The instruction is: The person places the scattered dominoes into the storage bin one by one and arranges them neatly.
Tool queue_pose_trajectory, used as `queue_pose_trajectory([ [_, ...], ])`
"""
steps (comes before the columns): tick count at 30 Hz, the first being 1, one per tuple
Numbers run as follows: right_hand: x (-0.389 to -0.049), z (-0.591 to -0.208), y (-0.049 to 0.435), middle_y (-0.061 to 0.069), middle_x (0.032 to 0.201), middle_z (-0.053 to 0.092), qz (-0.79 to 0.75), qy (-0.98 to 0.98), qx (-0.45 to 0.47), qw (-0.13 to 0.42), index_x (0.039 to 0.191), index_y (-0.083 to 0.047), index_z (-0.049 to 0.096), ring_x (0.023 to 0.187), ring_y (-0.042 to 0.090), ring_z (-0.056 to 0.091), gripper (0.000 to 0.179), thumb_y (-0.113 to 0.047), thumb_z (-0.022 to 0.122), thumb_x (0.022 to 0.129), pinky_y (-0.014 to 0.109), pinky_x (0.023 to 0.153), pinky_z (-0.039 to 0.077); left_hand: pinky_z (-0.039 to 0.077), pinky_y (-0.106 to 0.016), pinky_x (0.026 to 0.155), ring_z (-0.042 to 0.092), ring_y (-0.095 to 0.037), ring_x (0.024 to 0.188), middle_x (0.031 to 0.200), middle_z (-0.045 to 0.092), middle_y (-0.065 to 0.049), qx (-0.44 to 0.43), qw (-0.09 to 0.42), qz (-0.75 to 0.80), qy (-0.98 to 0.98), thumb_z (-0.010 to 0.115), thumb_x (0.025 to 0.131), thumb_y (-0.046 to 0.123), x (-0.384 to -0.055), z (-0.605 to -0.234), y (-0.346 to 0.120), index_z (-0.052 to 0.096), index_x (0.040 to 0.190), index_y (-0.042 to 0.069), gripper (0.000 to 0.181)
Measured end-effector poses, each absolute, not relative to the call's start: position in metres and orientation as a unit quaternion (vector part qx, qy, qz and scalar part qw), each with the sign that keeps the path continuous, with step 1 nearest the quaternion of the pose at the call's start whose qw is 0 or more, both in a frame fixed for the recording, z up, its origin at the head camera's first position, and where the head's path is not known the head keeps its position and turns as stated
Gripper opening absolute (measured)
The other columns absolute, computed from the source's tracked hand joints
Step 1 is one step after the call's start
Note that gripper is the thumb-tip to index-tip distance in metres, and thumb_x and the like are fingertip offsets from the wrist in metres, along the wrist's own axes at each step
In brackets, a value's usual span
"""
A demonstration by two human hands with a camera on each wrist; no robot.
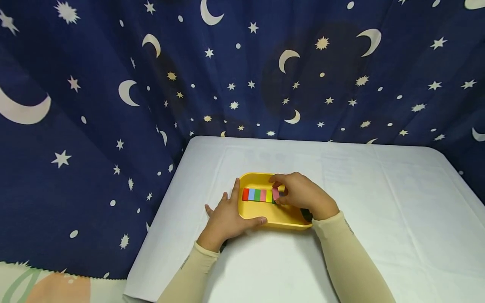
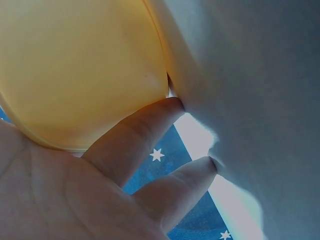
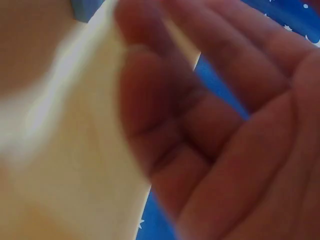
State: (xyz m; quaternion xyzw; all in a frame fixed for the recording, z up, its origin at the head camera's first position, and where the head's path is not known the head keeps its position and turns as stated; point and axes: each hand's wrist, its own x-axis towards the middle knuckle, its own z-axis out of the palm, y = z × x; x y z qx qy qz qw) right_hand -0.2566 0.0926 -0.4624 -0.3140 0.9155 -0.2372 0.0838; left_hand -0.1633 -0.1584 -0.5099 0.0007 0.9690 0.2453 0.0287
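A yellow tray (image 1: 261, 213) with raised walls stands on the table. Inside it a row of small colored blocks (image 1: 257, 195) lies side by side: red, light blue, green, pink and yellow. At the row's right end, my right hand (image 1: 307, 195) pinches a pink block (image 1: 275, 193) between thumb and fingers. My left hand (image 1: 227, 215) spreads along the tray's left side, thumb at the near rim and a finger at the far left corner. In the left wrist view, straight fingers (image 2: 142, 127) touch the tray's wall (image 2: 85, 65). The right wrist view is blurred and hides the pinched block.
A white cloth (image 1: 379, 202) covers the table under the tray. Behind and to the left hangs a dark blue curtain (image 1: 265, 63) with moons and stars. Something dark (image 1: 306, 214) shows under my right wrist, partly covered.
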Motion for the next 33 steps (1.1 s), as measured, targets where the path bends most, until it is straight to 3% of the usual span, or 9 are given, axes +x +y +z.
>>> queue_pose_trajectory([
  [6,-0.2562,-0.4646,0.0960,0.000,0.112,0.074,-0.206,0.930,-0.286,0.106,0.135,-0.013,0.068,0.093,0.019,0.062,0.055,-0.017,0.090,0.084,0.044,0.091,0.055,0.008,-0.093,0.102,0.039,-0.041,0.151,0.154,0.057,-0.004,0.001,0.030,0.250,0.968,0.065,0.062,0.099,-0.1619,-0.5096,-0.1596,-0.006,0.170,0.033,0.145],
  [12,-0.2550,-0.4622,0.0961,0.002,0.105,0.074,-0.183,0.946,-0.246,0.104,0.135,-0.011,0.069,0.086,0.021,0.062,0.059,-0.016,0.090,0.080,0.043,0.082,0.054,0.008,-0.093,0.101,0.039,-0.041,0.151,0.155,0.055,-0.005,0.002,0.030,0.249,0.968,0.065,0.063,0.099,-0.1622,-0.5103,-0.1598,-0.006,0.170,0.033,0.145],
  [20,-0.2562,-0.4633,0.0980,0.002,0.093,0.071,-0.154,0.959,-0.223,0.086,0.130,-0.009,0.071,0.084,0.027,0.060,0.057,-0.012,0.089,0.076,0.045,0.078,0.053,0.009,-0.093,0.102,0.038,-0.040,0.151,0.155,0.056,-0.003,0.000,0.029,0.245,0.969,0.054,0.057,0.108,-0.1635,-0.5099,-0.1599,-0.006,0.170,0.033,0.148],
  [33,-0.2553,-0.4611,0.0981,0.003,0.095,0.071,-0.155,0.956,-0.227,0.098,0.129,-0.009,0.071,0.086,0.027,0.060,0.059,-0.007,0.088,0.073,0.045,0.079,0.052,0.009,-0.093,0.102,0.039,-0.040,0.151,0.154,0.056,-0.006,0.001,0.028,0.247,0.968,0.053,0.056,0.109,-0.1630,-0.5094,-0.1594,-0.005,0.171,0.033,0.149],
])
